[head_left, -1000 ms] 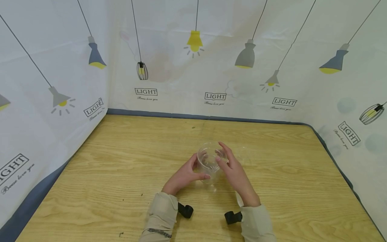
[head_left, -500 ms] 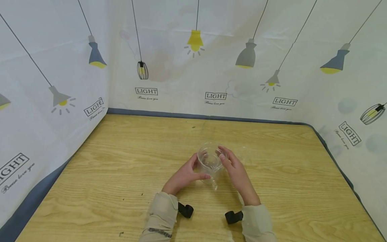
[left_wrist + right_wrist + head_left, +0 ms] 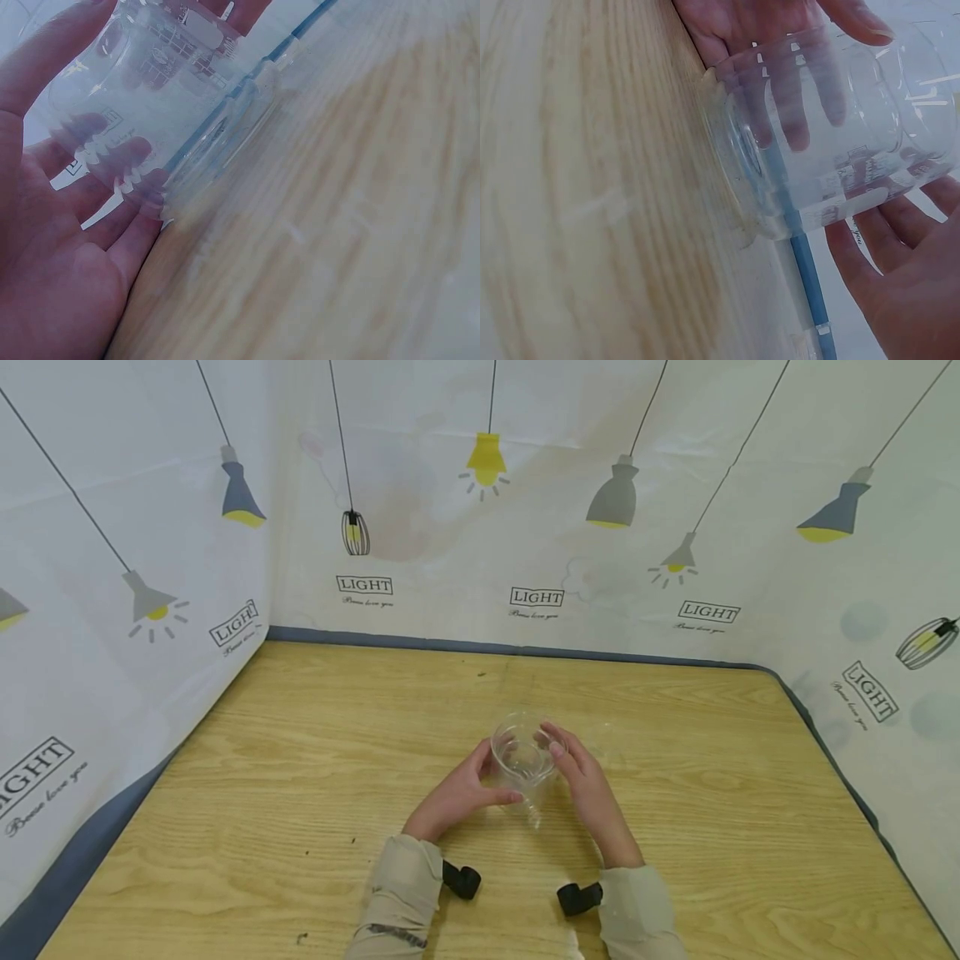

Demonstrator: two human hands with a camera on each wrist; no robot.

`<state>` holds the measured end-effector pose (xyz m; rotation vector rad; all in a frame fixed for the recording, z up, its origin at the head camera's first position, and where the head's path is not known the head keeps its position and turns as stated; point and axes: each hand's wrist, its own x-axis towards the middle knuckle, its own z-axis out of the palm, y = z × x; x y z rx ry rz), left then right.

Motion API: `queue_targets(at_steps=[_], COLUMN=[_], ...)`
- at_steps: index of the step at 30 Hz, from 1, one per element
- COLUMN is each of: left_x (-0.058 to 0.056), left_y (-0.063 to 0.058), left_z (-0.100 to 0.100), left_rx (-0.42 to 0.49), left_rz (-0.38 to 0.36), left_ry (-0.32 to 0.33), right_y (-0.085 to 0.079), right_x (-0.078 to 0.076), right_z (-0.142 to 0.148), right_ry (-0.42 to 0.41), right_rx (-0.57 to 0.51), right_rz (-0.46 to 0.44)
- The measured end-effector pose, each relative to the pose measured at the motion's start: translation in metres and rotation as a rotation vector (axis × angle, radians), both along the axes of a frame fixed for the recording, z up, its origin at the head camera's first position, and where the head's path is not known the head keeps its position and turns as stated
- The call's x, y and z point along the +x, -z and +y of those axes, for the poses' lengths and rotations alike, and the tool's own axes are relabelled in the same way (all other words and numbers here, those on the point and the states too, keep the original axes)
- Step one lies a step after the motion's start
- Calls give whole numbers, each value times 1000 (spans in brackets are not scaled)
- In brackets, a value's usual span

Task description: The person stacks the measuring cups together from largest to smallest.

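Observation:
A clear beaker (image 3: 522, 768) with white printed marks stands upright on the wooden table in the head view. My left hand (image 3: 457, 793) grips it from the left, thumb along the near side and fingers round the back. These fingers show through the clear wall in the right wrist view. From the other side my right hand (image 3: 588, 789) holds the beaker high up, with thumb and fingers close to the rim. In the left wrist view the beaker's printed wall (image 3: 176, 56) lies between the two hands, its base close on the tabletop.
A faint clear object (image 3: 603, 742) stands on the table (image 3: 337, 735) just right of the beaker. White cloth (image 3: 420, 468) printed with lamps walls in the back and both sides, with a blue band along the table's edge.
My right hand's raised fingers have come down and in against the beaker's right side, and the thumb has drawn back from over its mouth. The left hand keeps its hold.

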<state>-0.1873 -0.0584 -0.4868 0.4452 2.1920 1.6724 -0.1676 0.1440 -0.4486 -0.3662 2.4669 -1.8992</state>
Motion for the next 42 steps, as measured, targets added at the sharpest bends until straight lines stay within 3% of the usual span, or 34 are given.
queue_targets(at_steps=[25, 42], left_x=[1, 0], left_y=[-2, 0], left_z=[0, 0], left_rx=[-2, -17], left_rz=[9, 20], left_ry=[4, 0], right_y=[7, 9], right_x=[-2, -1], right_z=[3, 6], right_ry=[-16, -10], right_rx=[-77, -65], right_rz=[9, -9])
